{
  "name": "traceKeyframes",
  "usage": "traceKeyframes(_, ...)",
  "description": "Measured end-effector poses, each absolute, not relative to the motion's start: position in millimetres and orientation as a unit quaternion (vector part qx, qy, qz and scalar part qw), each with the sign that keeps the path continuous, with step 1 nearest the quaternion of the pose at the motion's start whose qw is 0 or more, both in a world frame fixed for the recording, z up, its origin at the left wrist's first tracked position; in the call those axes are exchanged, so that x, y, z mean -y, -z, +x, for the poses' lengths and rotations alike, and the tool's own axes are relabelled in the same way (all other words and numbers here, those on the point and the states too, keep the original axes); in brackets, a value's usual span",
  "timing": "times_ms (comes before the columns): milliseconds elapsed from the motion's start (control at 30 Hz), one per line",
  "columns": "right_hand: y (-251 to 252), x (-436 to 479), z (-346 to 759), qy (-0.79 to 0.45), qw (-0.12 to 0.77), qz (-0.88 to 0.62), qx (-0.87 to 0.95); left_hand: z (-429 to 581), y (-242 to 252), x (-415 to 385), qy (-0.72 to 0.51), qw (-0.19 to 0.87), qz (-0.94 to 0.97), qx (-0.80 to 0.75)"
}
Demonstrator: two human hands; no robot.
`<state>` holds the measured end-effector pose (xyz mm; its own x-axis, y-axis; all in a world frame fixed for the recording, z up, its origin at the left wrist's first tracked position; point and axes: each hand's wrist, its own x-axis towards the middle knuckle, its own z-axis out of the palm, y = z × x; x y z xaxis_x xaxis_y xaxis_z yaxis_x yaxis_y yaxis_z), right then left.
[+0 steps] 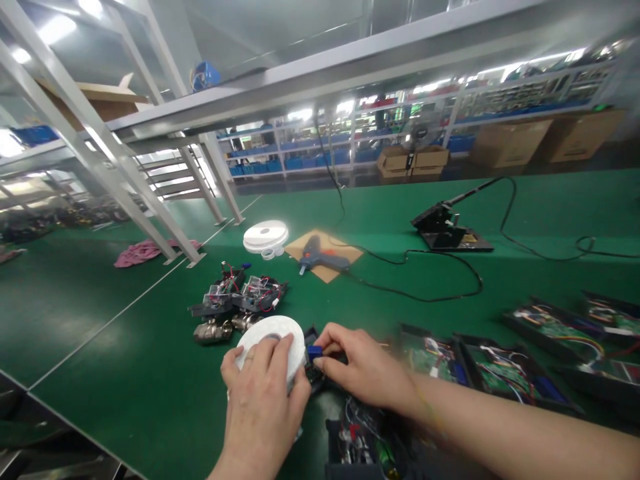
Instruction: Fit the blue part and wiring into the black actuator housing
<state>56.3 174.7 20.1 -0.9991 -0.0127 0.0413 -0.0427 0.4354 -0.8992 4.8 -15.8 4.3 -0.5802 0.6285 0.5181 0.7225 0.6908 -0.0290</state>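
white roll [291, 330]: being held above or on the tabletop [165, 380]; whether its underside is being supported cannot be told.
left hand [265, 380]: being spread over the white roll, fingers being pressed on its upper face, thumb being kept along its right side; grip being clenched around the roll.
right hand [363, 367]: being held just right of the white roll; grip being closed on the blue part [315, 351], pinched between thumb and fingers.
blue part contact: being positioned right beside the white roll's rim; touching or apart cannot be told.
dark piece [313, 381]: being partly hidden between the hands, right of the white roll; details cannot be told.
wired housing [350, 440]: lying open, nearer and right of the white roll.
wired assemblies [260, 293]: two, lying just beyond and left of the white roll, metal fittings [213, 331] being shown on their near side.
glue gun [327, 261]: lying beyond and right of the white roll, being carried by a brown sheet [345, 249].
white reels [265, 235]: lying flat, well beyond the white roll, small ring [269, 254] being seen beside them.
pink cloth [140, 255]: lying crumpled, far left beyond the white roll.
black stand [440, 230]: standing well beyond and right of the white roll.
open trays [500, 370]: lying well right of the white roll, green boards and wires being exposed.
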Motion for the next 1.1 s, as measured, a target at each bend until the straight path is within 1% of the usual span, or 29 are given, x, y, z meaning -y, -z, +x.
traceKeyframes(167,-20.6,-175.4,56.4,-0.526,0.008,0.023,0.850,6.5,-7.6,15.9,0.085,0.243,-0.380,0.888)
traceKeyframes(433,-21.4,-176.3,54.2,-0.512,0.013,0.030,0.858,7.4,-7.8,16.9,0.104,0.242,-0.404,0.876)
traceKeyframes(600,-24.2,-172.5,55.1,-0.503,0.030,0.001,0.864,11.8,-0.7,9.4,0.125,0.244,-0.393,0.878)
traceKeyframes(767,-21.3,-170.8,51.7,-0.546,0.022,-0.071,0.835,15.7,8.9,1.0,0.127,0.299,-0.363,0.873)
traceKeyframes(967,-8.1,-170.9,41.3,-0.647,-0.038,-0.156,0.746,27.3,11.5,-7.6,0.156,0.377,-0.338,0.848)
traceKeyframes(1033,-6.0,-172.8,39.6,-0.667,-0.047,-0.175,0.723,28.9,3.8,5.0,0.172,0.422,-0.326,0.828)
traceKeyframes(1100,-5.2,-175.6,39.1,-0.681,-0.053,-0.181,0.708,23.3,-3.3,34.3,0.183,0.453,-0.273,0.829)
